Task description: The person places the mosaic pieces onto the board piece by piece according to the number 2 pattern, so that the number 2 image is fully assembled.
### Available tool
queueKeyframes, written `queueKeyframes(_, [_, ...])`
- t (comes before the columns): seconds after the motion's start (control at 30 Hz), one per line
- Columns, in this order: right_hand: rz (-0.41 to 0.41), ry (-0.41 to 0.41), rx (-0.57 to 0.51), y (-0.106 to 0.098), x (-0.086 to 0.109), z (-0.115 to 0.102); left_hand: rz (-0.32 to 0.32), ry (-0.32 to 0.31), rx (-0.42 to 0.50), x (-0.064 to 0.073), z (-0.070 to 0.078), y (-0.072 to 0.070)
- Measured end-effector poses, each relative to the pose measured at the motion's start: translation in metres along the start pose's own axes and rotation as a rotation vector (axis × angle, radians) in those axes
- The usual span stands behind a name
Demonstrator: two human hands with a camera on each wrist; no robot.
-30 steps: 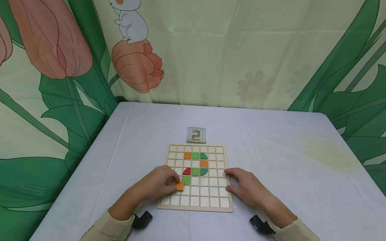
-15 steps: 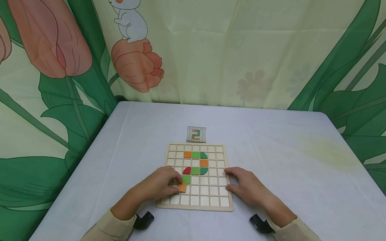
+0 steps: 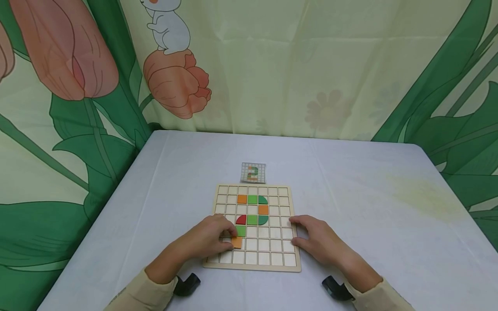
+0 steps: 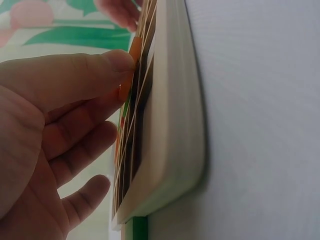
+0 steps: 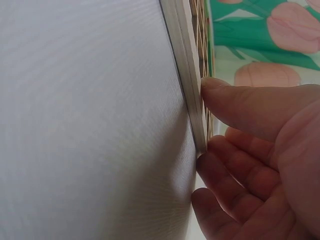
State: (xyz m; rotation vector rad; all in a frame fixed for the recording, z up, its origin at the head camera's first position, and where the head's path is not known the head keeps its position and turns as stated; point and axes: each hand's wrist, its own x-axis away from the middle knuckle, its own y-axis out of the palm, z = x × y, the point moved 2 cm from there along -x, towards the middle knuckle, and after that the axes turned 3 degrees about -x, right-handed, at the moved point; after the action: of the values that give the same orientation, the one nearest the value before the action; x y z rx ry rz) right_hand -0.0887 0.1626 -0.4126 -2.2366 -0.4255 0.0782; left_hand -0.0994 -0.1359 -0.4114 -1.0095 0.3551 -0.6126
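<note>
In the head view my left hand [image 3: 206,238] pinches an orange square tile [image 3: 237,242] between thumb and index finger. The tile is over the wooden grid board [image 3: 268,268], just below a green square tile [image 3: 241,231]; it looks slightly tilted in the left wrist view, where the other fingers are spread loosely. My right hand [image 3: 320,242] touches the board's right edge with thumb and fingertips, its fingers relaxed. Further up the grid lie a red quarter-round tile [image 3: 241,220], green squares, dark green quarter-rounds and orange squares. The left fingers hide some left-hand cells.
A small pattern card [image 3: 253,172] with a coloured figure on a grid lies just behind the board. White cloth covers the table [image 3: 350,185]. A printed curtain [image 3: 264,65] hangs behind it. In the left wrist view a green piece [image 4: 137,228] shows by the board's corner.
My left hand has moved slightly to the right with the orange tile, bringing it under the green square. The right hand stays at the board's edge.
</note>
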Motion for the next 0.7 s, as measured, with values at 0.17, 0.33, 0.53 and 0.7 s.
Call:
queueKeyframes(0.17, [-0.003,0.013,0.0,-0.0001,0.0001,-0.0006,-0.006,-0.015,-0.003,-0.0007,0.0009,0.0006])
queueKeyframes(0.33, [-0.002,0.01,-0.003,-0.0001,-0.0002,-0.0009,-0.014,-0.008,-0.006,-0.002,0.0018,0.0021])
queueKeyframes(0.53, [-0.004,0.011,-0.003,-0.0002,-0.0003,-0.0008,-0.018,-0.001,-0.027,-0.0028,0.0037,0.0028])
queueKeyframes(0.7, [-0.003,0.01,-0.003,-0.0001,-0.0002,-0.0006,-0.004,0.013,-0.04,-0.0019,0.0048,0.0024])
